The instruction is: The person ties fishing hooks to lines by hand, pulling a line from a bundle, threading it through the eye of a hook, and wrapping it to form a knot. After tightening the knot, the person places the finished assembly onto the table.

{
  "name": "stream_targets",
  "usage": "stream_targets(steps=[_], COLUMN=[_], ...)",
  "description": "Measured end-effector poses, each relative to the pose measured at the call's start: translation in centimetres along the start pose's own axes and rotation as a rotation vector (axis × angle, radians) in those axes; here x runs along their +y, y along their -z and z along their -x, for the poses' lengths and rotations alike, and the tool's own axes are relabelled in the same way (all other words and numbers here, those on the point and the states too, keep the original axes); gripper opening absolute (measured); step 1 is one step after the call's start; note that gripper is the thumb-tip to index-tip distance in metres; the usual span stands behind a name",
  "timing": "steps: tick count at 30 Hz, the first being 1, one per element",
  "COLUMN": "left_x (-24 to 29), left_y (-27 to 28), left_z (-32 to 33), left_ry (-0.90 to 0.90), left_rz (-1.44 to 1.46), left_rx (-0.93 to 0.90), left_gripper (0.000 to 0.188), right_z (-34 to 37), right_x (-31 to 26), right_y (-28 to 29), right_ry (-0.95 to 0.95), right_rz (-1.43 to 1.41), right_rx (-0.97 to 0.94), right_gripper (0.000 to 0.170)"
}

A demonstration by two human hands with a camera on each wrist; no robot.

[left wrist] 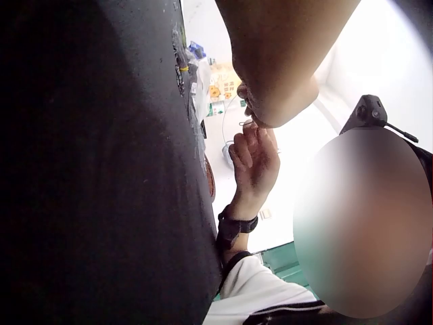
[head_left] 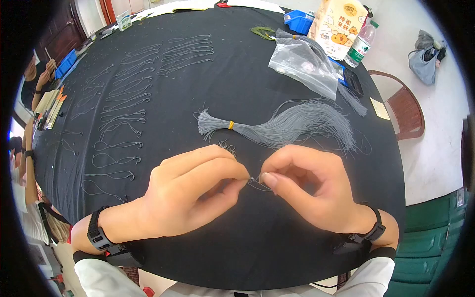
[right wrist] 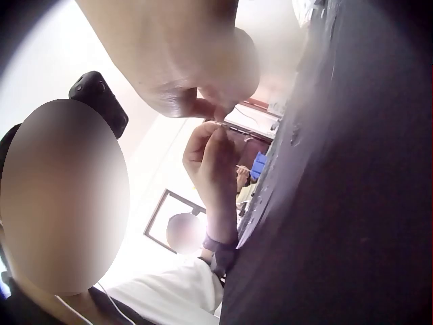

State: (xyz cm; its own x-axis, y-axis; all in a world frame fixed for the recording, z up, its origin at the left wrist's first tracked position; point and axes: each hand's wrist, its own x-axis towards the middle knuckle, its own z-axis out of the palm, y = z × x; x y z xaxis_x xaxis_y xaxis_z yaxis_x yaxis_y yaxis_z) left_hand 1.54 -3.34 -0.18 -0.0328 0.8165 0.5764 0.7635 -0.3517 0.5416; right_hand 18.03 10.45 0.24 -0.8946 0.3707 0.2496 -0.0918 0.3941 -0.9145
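Both hands meet above the near part of the black cloth in the head view. The left hand [head_left: 195,190] pinches a small dark piece between thumb and forefinger, probably a hook, mostly hidden by the fingertips. Close beside it, the right hand [head_left: 311,185] pinches a thin grey line [head_left: 260,186] that runs from the left fingertips. In the left wrist view a thin loop shows at the fingertips of the right hand [left wrist: 256,162]. The left hand [right wrist: 213,156] appears in the right wrist view with its fingertips together. Just behind the hands lies a little pile of hooks [head_left: 227,147].
A grey line bundle [head_left: 292,123] with a yellow band lies beyond the hands. Looped lines with hooks [head_left: 116,159] lie in rows at left. A plastic bag [head_left: 309,67], tissue pack [head_left: 336,27], bottle [head_left: 361,45] and blue box [head_left: 298,22] stand or lie at back right.
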Motion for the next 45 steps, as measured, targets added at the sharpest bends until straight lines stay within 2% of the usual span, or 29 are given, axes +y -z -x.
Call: stream_targets(steps=[9, 15, 24, 33, 45], left_x=[0.0, 0.3, 0.8, 0.0, 0.5], left_y=[-0.1, 0.2, 0.4, 0.0, 0.2], left_z=[0.1, -0.1, -0.1, 0.2, 0.1], left_ry=[0.115, 0.168, 0.192, 0.205, 0.192], left_rz=[0.126, 0.184, 0.241, 0.288, 0.261], left_rx=[0.013, -0.053, -0.087, -0.037, -0.059], left_gripper=[0.018, 0.017, 0.015, 0.015, 0.015], right_z=[0.2, 0.0, -0.4, 0.0, 0.0], right_x=[0.1, -0.6, -0.4, -0.9, -0.6], right_y=[-0.1, 0.5, 0.4, 0.7, 0.2], right_ry=[0.024, 0.1, 0.173, 0.145, 0.253], right_rz=[-0.039, 0.222, 0.22, 0.31, 0.349], right_rx=[0.018, -0.013, 0.054, -0.02, 0.052], right_gripper=[0.005, 0.005, 0.008, 0.009, 0.013])
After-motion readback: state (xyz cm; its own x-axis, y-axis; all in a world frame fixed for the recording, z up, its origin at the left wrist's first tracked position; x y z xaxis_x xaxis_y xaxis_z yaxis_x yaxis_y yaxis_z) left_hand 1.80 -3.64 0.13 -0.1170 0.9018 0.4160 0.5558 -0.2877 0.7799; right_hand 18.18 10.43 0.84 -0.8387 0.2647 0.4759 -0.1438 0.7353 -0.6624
